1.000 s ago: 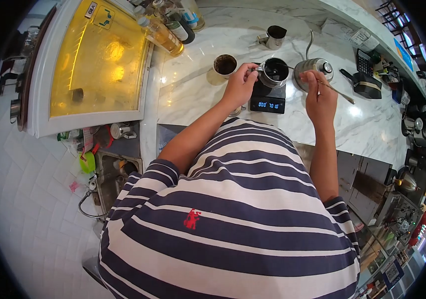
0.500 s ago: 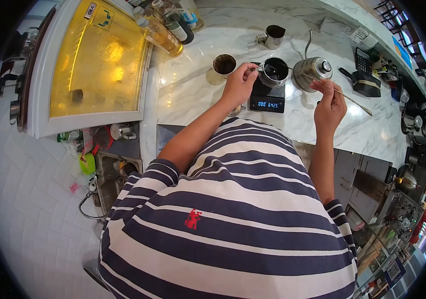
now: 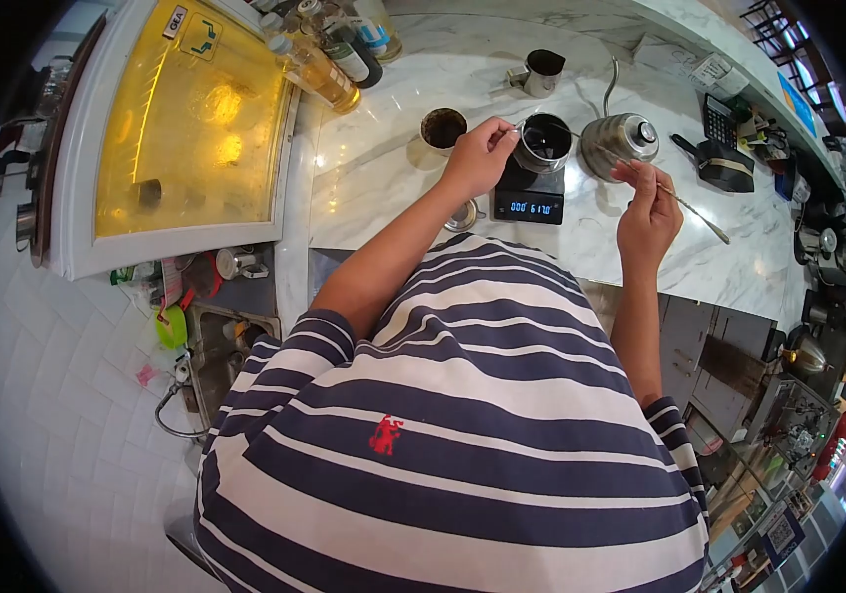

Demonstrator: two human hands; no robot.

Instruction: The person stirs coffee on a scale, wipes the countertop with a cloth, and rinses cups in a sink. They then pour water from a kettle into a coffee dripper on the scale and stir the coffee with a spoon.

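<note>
Black liquid (image 3: 543, 139) in shiny cup (image 3: 542, 166)

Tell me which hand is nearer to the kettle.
Right. The right hand, holding a thin rod, is on the near side of the kettle, slightly right. The left hand is farther off, to its left, at the metal cup.

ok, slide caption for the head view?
Left hand gripping a handled pot on a lit digital scale, right hand holding a thin rod beside the kettle.

Left grip (image 3: 479, 158), right grip (image 3: 648, 217) pinched
</note>
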